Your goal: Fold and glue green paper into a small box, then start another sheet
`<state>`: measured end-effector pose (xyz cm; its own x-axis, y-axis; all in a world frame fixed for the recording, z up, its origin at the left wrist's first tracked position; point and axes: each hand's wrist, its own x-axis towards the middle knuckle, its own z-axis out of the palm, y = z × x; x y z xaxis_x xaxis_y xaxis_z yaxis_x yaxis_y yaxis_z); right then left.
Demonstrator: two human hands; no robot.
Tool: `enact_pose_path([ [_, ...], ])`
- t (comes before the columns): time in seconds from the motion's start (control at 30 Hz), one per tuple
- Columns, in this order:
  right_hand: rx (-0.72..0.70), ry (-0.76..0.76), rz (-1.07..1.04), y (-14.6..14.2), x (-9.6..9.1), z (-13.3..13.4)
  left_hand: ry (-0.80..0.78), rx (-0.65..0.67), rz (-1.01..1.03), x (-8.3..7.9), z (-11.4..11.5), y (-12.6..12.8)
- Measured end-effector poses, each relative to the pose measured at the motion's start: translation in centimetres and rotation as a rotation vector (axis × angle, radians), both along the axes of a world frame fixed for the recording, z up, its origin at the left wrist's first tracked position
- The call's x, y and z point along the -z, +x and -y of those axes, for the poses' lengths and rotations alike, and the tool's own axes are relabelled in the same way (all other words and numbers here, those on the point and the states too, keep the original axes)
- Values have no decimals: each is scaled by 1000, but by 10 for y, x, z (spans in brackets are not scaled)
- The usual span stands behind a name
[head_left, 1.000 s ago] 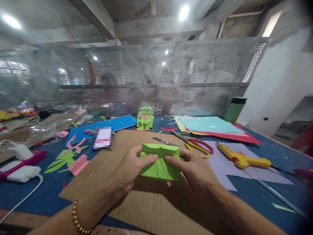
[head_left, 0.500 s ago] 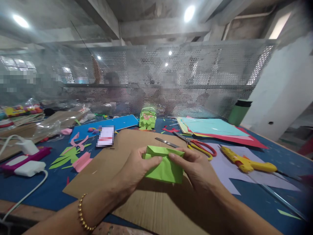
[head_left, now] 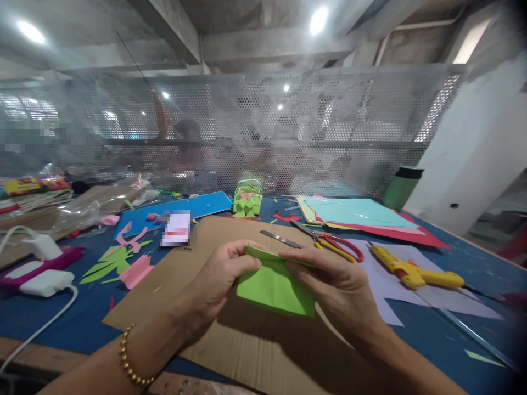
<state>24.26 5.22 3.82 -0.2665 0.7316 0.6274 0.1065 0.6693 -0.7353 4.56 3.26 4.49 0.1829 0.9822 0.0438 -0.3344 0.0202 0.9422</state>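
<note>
A folded piece of green paper [head_left: 275, 288] is held up between both hands, above a brown cardboard sheet [head_left: 181, 296]. My left hand [head_left: 226, 274] pinches its upper left corner, thumb on the near face. On the upper right, my right hand [head_left: 337, 280] grips the folded top edge between thumb and fingers. Just beyond the paper lie a metal blade [head_left: 281, 239] and scissors [head_left: 335, 246] with red and yellow handles. Farther back stands a small green paper basket [head_left: 247, 198] with pink on its front.
On the right are a yellow glue gun [head_left: 415, 269], lilac paper [head_left: 387, 310], stacked coloured sheets [head_left: 366, 214] and a green bottle [head_left: 402, 189]. To the left lie green scraps [head_left: 109, 263], pink paper [head_left: 136, 271], a blue board [head_left: 193, 207] and a power strip [head_left: 41, 274] with a white cable.
My right hand has shifted its grip, its fingers now lying over the top edge. The top flap has tilted and narrowed, and more of the green paper's front face shows.
</note>
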Motion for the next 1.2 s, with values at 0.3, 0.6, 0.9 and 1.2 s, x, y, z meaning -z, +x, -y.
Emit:
enact_pose_path([
  [0.3,-37,160,232,10,-5,2,16,-63,-81,-4,2,-3],
  [0.6,-110,235,299,11,-7,6,17,-18,-138,-11,9,-10],
  [0.9,-116,236,310,12,-4,3,46,26,-131,-12,9,-10],
  [1.2,-245,-357,128,17,-12,-5,280,-153,-429,-4,13,-11],
])
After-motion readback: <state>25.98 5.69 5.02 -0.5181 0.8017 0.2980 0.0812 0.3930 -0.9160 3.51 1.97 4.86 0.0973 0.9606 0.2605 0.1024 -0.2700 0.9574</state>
